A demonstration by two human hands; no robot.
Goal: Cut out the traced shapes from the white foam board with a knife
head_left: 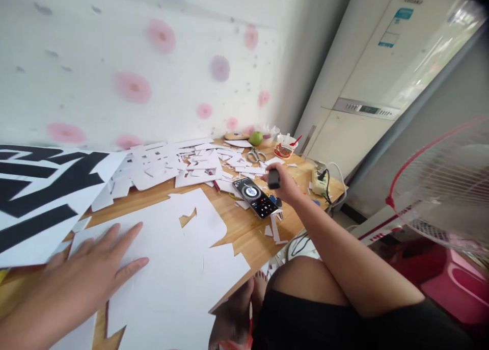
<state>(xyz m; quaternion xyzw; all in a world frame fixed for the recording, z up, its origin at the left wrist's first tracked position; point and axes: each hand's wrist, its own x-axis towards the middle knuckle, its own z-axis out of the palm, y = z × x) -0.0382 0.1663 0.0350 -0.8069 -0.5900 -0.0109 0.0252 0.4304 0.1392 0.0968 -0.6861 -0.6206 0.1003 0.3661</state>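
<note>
My left hand [97,261] lies with fingers spread on a large white sheet [168,284], whose edges are cut ragged. Near its upper part the sheet has a small cut-out hole that shows the wood below. My right hand [286,184] is closed around a black tool handle [274,179]; the rest of the tool is hidden. Just left of that hand, a phone [255,197] lies face up with a music player on its screen. To the left of my left hand is a white board [86,197] with bold black shapes.
White offcuts [198,161] are heaped along the wall. Scissors [256,155], a green fruit [255,138] and a paper tub [284,146] stand at the back of the wooden table [244,243]. A power strip [320,179] is at its right end, a fan [446,182] beyond.
</note>
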